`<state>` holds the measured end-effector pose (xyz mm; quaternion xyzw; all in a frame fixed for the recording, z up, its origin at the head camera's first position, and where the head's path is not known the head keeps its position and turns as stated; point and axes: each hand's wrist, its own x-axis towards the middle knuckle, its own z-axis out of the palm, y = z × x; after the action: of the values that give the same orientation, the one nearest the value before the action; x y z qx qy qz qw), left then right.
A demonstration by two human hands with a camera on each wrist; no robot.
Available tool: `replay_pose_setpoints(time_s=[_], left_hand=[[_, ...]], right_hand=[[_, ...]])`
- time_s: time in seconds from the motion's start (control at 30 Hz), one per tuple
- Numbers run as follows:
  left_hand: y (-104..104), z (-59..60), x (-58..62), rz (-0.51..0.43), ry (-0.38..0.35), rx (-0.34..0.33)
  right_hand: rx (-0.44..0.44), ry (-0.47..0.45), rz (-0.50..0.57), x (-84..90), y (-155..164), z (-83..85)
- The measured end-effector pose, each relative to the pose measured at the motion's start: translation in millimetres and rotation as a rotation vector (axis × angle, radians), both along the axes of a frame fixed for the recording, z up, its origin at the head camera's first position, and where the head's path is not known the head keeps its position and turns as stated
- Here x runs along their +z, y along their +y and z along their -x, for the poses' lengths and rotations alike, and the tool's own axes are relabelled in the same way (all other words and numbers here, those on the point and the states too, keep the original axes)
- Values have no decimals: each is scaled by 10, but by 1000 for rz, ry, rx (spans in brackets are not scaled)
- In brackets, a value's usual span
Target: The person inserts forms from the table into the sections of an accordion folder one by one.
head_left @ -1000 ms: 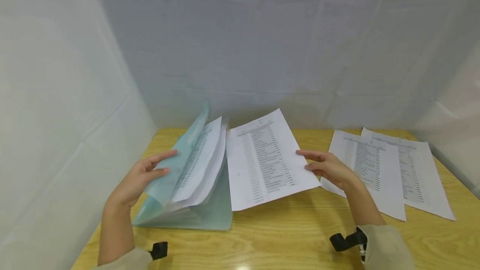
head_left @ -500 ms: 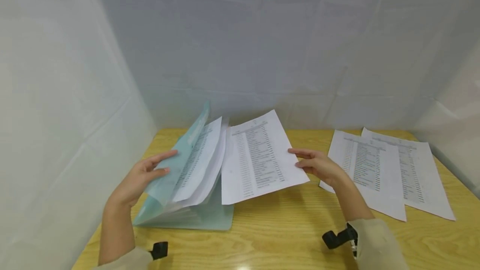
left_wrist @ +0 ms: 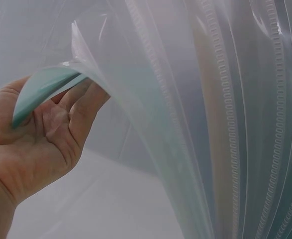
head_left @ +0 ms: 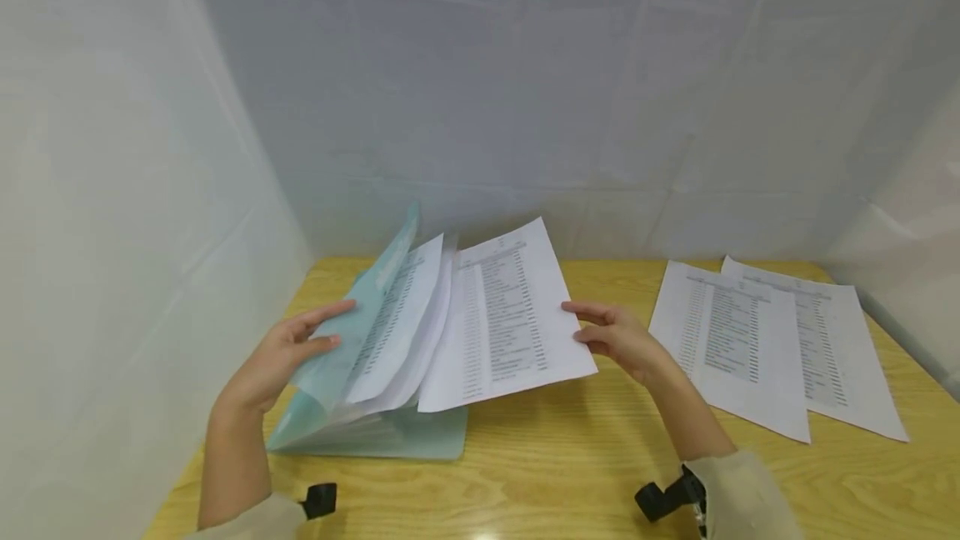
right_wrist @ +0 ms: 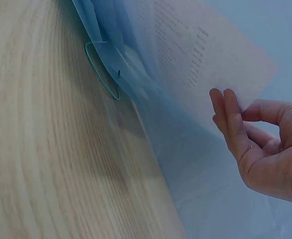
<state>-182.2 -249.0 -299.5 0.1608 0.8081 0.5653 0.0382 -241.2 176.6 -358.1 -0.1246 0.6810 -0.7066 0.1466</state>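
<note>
A teal display folder (head_left: 405, 432) lies open at the left of the wooden table (head_left: 570, 465). My left hand (head_left: 330, 327) holds its front cover (head_left: 352, 323) and a few sleeves (head_left: 408, 307) up at a slant. In the left wrist view the cover's edge (left_wrist: 41, 89) sits between thumb and fingers of that hand (left_wrist: 61, 114), with clear sleeves (left_wrist: 225, 124) fanned out to the right. My right hand (head_left: 581, 323) pinches the right edge of a printed sheet (head_left: 502, 315), which overlaps the folder's opening. The right wrist view shows the hand (right_wrist: 235, 114) under the sheet (right_wrist: 195, 55).
Two more printed sheets (head_left: 720, 340) (head_left: 840, 348) lie overlapping on the table's right side. White fabric walls (head_left: 112, 232) enclose the table at the left, back and right. Bare wood shows in front of the folder and between the hands.
My right hand has carried the printed sheet leftward, so its left edge now overlaps the raised folder pages. The left hand and cover have stayed put.
</note>
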Motion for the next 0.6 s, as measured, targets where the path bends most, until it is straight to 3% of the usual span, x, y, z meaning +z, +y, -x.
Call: replay_pose_setpoints(time_s=[0.6], left_hand=[[26,13,-11,-6,4,4]], right_hand=[[-135,-13,0,-120,-305,-213]])
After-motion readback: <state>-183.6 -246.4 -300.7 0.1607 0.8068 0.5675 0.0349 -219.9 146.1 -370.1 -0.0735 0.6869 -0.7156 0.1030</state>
